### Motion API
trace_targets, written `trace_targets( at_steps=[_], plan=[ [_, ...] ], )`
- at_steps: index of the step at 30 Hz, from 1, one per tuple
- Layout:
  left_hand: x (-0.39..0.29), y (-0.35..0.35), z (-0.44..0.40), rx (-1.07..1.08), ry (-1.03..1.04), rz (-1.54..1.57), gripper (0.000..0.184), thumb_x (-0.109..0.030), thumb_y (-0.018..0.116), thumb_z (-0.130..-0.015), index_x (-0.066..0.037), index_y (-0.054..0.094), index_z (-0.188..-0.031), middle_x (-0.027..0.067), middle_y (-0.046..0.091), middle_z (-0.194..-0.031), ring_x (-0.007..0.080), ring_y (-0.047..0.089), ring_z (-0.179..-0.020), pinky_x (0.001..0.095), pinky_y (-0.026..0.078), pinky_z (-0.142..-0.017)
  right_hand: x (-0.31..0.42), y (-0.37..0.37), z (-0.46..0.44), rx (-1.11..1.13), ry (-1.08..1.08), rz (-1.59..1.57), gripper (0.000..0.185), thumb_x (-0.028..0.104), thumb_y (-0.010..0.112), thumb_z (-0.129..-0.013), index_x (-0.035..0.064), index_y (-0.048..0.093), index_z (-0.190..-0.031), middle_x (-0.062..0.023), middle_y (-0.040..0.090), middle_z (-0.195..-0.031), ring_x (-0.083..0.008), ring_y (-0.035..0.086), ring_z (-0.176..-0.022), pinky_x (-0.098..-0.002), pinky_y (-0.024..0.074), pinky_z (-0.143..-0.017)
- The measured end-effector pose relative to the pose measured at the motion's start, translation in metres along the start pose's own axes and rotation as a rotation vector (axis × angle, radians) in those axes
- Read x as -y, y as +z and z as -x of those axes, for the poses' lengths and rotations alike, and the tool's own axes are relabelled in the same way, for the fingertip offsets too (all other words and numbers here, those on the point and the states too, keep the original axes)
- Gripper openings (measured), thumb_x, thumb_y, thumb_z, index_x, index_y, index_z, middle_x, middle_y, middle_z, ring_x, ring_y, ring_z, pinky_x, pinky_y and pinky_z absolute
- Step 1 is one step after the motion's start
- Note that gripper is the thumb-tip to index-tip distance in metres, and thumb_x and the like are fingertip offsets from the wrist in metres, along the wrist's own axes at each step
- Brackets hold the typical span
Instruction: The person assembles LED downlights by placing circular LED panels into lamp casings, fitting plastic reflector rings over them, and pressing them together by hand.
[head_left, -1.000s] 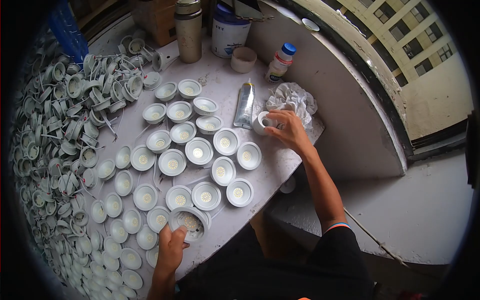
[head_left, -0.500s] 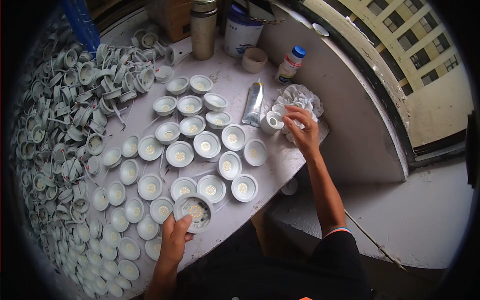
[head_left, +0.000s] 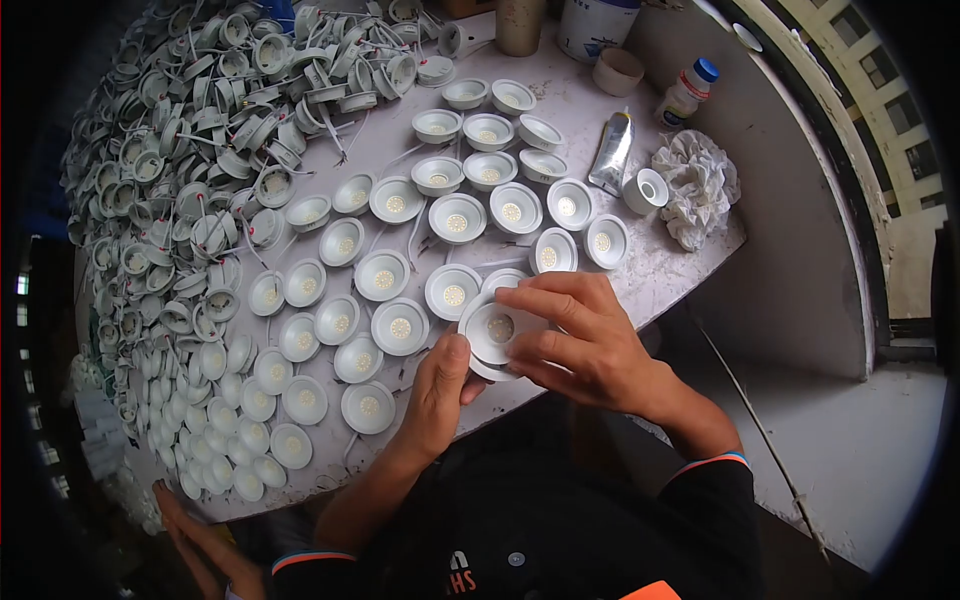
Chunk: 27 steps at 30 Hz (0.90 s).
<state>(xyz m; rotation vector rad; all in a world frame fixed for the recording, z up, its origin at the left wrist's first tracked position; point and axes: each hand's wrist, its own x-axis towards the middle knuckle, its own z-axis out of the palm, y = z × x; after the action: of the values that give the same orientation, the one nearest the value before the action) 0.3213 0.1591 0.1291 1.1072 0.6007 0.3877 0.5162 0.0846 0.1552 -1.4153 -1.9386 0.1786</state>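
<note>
Near the front edge of the table, my left hand (head_left: 437, 392) grips a round white lamp housing (head_left: 485, 345) from the left, thumb on its rim. My right hand (head_left: 590, 350) reaches over from the right, its fingers pinching a white reflector cup (head_left: 498, 328) at the face of that housing. Small LED dots show through the cup's central opening. Finished-looking white lamps (head_left: 400, 327) with yellow LED dots lie in rows just beyond and left of my hands. A white ring-shaped cup (head_left: 646, 191) stands beside a silver tube (head_left: 612, 153).
A large heap of wired lamp housings (head_left: 270, 55) covers the left side. Toward the back right are a crumpled white cloth (head_left: 695, 188), a blue-capped bottle (head_left: 687, 93), a small bowl (head_left: 618, 72) and a bucket (head_left: 597, 28). Another person's arm (head_left: 205, 540) shows at lower left.
My right hand has come from the ring-shaped cup by the cloth to the housing, bringing a reflector cup. My left hand has raised the housing slightly. The view has shifted left and down.
</note>
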Motion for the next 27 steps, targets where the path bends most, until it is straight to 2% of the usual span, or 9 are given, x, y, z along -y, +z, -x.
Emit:
trace_targets(
  at_steps=[6,8,16,19,21,22,24,25,27],
  plan=[
    [-0.003,0.009,0.009,-0.095,0.011,-0.124,0.051,-0.045,0.033,-0.103,0.001,0.05,-0.118,-0.0033,0.047,-0.074,0.0029,0.034,-0.059,0.0202,0.025,-0.051,0.008,0.0,0.0,0.009,-0.035,-0.004,0.024,0.016,0.078,-0.07,0.0097,0.06,-0.085,-0.0073,0.055,-0.133,-0.0277,0.054,-0.113,-0.0391,0.0416,-0.083],
    [-0.004,0.006,0.011,-0.067,0.003,-0.047,0.048,-0.043,0.04,-0.102,-0.002,0.049,-0.127,-0.0019,0.052,-0.088,0.0018,0.037,-0.067,0.0187,0.03,-0.056,0.01,-0.005,-0.001,0.037,-0.032,0.01,0.025,0.017,0.078,-0.07,0.0097,0.06,-0.086,-0.0076,0.054,-0.134,-0.0282,0.053,-0.114,-0.0393,0.0417,-0.083],
    [-0.001,0.005,0.013,-0.057,0.018,-0.039,0.041,-0.033,0.047,-0.101,0.0,0.049,-0.125,0.0009,0.055,-0.093,0.0043,0.044,-0.075,0.0212,0.037,-0.066,0.005,-0.005,0.001,0.126,-0.001,-0.097,0.031,0.02,0.079,-0.073,0.0081,0.062,-0.096,-0.0119,0.051,-0.137,-0.0326,0.05,-0.121,-0.0414,0.0421,-0.09],
    [-0.005,0.004,0.015,-0.071,0.023,-0.05,0.04,-0.031,0.049,-0.1,0.001,0.05,-0.124,0.0023,0.056,-0.095,0.0053,0.046,-0.079,0.0223,0.039,-0.07,0.004,-0.003,0.003,0.066,0.015,-0.305,0.031,0.019,0.077,-0.078,0.0075,0.064,-0.104,-0.0146,0.051,-0.137,-0.0317,0.051,-0.122,-0.041,0.0441,-0.089],
    [-0.005,0.004,0.014,-0.072,0.014,-0.062,0.039,-0.03,0.05,-0.099,0.001,0.05,-0.123,0.003,0.056,-0.096,0.0057,0.047,-0.08,0.0227,0.04,-0.071,0.004,0.004,0.011,-0.129,0.247,-0.535,0.031,0.017,0.072,-0.084,0.0068,0.064,-0.112,-0.0155,0.051,-0.135,-0.0272,0.056,-0.114,-0.0372,0.0475,-0.083],
    [-0.005,0.004,0.014,-0.071,0.022,-0.087,0.038,-0.029,0.05,-0.098,0.001,0.051,-0.121,0.0039,0.057,-0.097,0.0071,0.048,-0.082,0.0237,0.041,-0.074,0.007,0.004,0.01,-0.132,0.251,-0.534,0.031,0.017,0.072,-0.084,0.0068,0.064,-0.112,-0.0155,0.051,-0.135,-0.0272,0.056,-0.114,-0.0372,0.0475,-0.083],
    [-0.006,0.006,0.014,-0.06,0.023,-0.116,0.037,-0.028,0.05,-0.098,0.002,0.052,-0.12,0.0049,0.058,-0.098,0.0085,0.05,-0.085,0.0246,0.042,-0.076,0.014,0.003,0.004,-0.152,0.572,-0.668,0.03,0.017,0.066,-0.089,0.0049,0.062,-0.116,-0.0139,0.056,-0.128,-0.0202,0.061,-0.094,-0.0315,0.0495,-0.074],
    [-0.008,0.008,0.014,-0.061,0.033,-0.135,0.036,-0.026,0.05,-0.097,0.002,0.052,-0.119,0.006,0.058,-0.099,0.0099,0.051,-0.088,0.0256,0.043,-0.078,0.015,0.004,0.004,-0.097,0.633,-0.701,0.032,0.016,0.062,-0.092,0.0037,0.059,-0.121,-0.0128,0.062,-0.115,-0.0153,0.058,-0.075,-0.028,0.0484,-0.067],
    [-0.008,0.01,0.014,-0.056,0.039,-0.155,0.035,-0.025,0.05,-0.097,0.003,0.052,-0.118,0.0072,0.059,-0.101,0.0113,0.053,-0.091,0.0265,0.043,-0.081,0.014,0.005,0.005,-0.006,0.66,-0.691,0.033,0.016,0.06,-0.093,0.0038,0.058,-0.123,-0.0124,0.064,-0.109,-0.0144,0.057,-0.071,-0.0277,0.0477,-0.065]
  ],
)
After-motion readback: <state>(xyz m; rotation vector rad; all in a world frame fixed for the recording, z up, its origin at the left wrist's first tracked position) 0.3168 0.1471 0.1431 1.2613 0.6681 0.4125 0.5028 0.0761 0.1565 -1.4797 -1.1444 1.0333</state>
